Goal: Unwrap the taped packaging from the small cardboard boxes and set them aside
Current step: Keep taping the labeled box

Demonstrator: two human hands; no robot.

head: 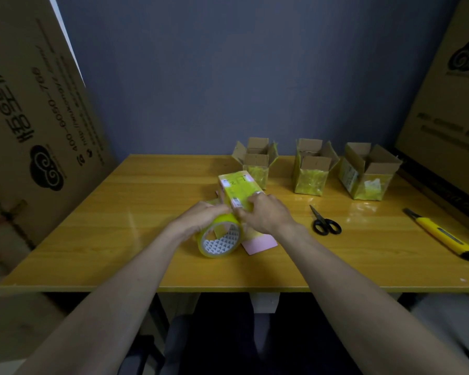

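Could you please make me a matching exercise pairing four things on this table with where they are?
Things:
1. scissors
2. knife
3. tape roll
4. open boxes

Places:
A. in a row at the table's far edge
B. near the table's right edge
C. under the left hand
D. just right of the right hand

Pairs: 1-D, 2-B, 3-C, 4-A

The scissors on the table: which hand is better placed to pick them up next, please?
Probably the right hand. The scissors lie just to its right, while the left hand holds the tape roll on the far side of the taped box.
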